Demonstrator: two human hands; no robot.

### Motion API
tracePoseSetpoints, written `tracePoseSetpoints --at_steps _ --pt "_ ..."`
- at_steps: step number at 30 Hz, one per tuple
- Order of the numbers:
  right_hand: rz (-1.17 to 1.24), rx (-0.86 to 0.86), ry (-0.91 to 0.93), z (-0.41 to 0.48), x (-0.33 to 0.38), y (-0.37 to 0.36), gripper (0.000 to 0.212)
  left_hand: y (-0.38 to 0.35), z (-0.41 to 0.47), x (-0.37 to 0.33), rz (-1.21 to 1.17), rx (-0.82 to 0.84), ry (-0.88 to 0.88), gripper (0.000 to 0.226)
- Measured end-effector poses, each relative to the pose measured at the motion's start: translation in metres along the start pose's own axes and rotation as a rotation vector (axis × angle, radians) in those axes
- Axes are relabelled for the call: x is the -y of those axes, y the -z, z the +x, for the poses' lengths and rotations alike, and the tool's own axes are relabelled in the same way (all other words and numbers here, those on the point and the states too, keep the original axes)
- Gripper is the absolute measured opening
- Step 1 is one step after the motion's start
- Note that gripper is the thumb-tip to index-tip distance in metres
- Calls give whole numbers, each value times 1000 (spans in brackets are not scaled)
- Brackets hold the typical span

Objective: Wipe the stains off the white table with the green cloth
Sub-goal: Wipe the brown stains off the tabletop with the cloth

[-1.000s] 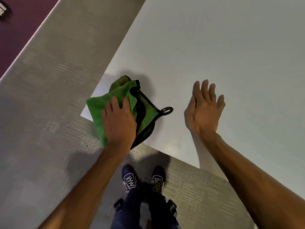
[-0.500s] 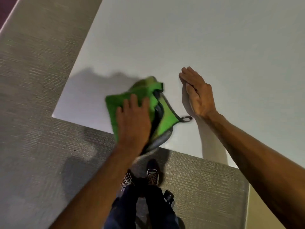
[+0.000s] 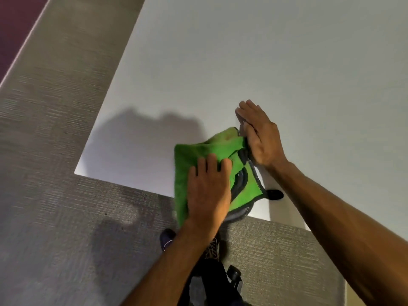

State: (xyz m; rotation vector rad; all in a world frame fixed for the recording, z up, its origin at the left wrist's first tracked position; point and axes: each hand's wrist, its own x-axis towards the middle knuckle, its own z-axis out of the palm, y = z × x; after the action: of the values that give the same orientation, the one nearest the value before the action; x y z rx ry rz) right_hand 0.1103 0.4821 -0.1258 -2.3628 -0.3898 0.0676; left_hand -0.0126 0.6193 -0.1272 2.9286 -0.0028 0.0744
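Observation:
The green cloth [image 3: 194, 151], edged in black and grey with a small black hanging loop, lies bunched at the near edge of the white table [image 3: 265, 62]. My left hand [image 3: 209, 186] presses flat on top of it, fingers spread and pointing away from me. My right hand [image 3: 258, 138] stands on its edge on the table, fingers together, touching the cloth's right side. Part of the cloth hangs over the table's near edge. No stains show on the visible surface.
Grey carpet [image 3: 55, 195] surrounds the table on the left and near sides. My dark shoes [image 3: 167, 238] and legs stand just below the near edge. A dark red floor strip [image 3: 13, 23] runs at the far left. The table's near-left corner [image 3: 76, 172] is close by.
My left hand has slid the cloth rightward along the near edge, away from the table's corner. My right hand turned from flat onto its edge, and the cloth now touches it.

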Motion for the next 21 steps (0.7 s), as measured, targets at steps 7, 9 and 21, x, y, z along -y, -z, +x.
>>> tracePoseSetpoints --at_steps 7,9,21 --pt "-3 -43 -1 0 -6 -8 47 17 104 89 167 -76 303 32" --pt "-24 -38 6 0 -9 -8 48 27 128 131 173 -112 429 29" --pt "-103 -38 41 2 -10 -11 53 11 10 65 22 -6 188 47"
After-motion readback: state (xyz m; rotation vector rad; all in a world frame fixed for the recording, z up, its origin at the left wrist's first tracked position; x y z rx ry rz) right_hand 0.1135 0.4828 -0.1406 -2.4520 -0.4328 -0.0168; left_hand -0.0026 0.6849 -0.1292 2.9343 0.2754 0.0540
